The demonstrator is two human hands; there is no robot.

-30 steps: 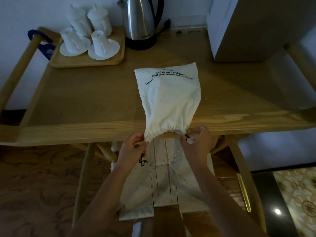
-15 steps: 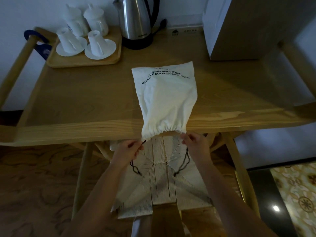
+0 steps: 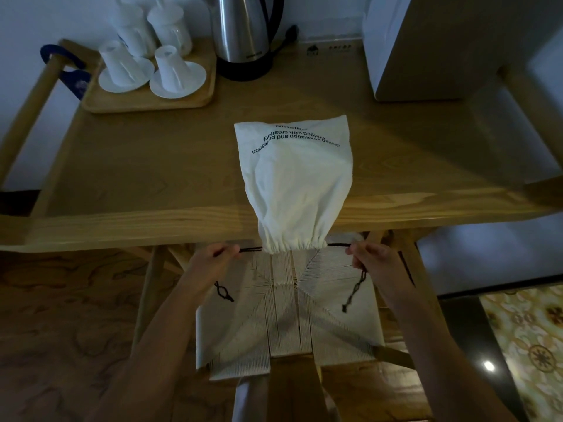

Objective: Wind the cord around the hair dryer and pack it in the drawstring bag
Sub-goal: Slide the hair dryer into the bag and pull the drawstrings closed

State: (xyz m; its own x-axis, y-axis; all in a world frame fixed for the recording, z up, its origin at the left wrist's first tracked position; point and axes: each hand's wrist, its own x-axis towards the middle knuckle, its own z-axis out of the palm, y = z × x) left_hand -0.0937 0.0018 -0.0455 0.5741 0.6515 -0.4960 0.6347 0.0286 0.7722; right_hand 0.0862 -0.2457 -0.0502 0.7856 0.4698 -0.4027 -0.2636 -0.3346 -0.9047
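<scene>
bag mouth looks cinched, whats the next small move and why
Probably tie the two cord ends together. The drawstring bag lies on the table with its mouth gathered tight over the edge. The left hand and right hand each hold a drawstring cord pulled taut sideways, so a knot would keep it shut.

kettle (image 3: 240, 32), cups (image 3: 170, 67), wooden tray (image 3: 146, 102), woven stool (image 3: 286, 315)

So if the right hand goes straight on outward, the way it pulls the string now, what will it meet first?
Probably the table's wooden leg, just beyond the right hand that grips the dark drawstring. Depth is unclear, so the hand might pass in front of it.
</scene>
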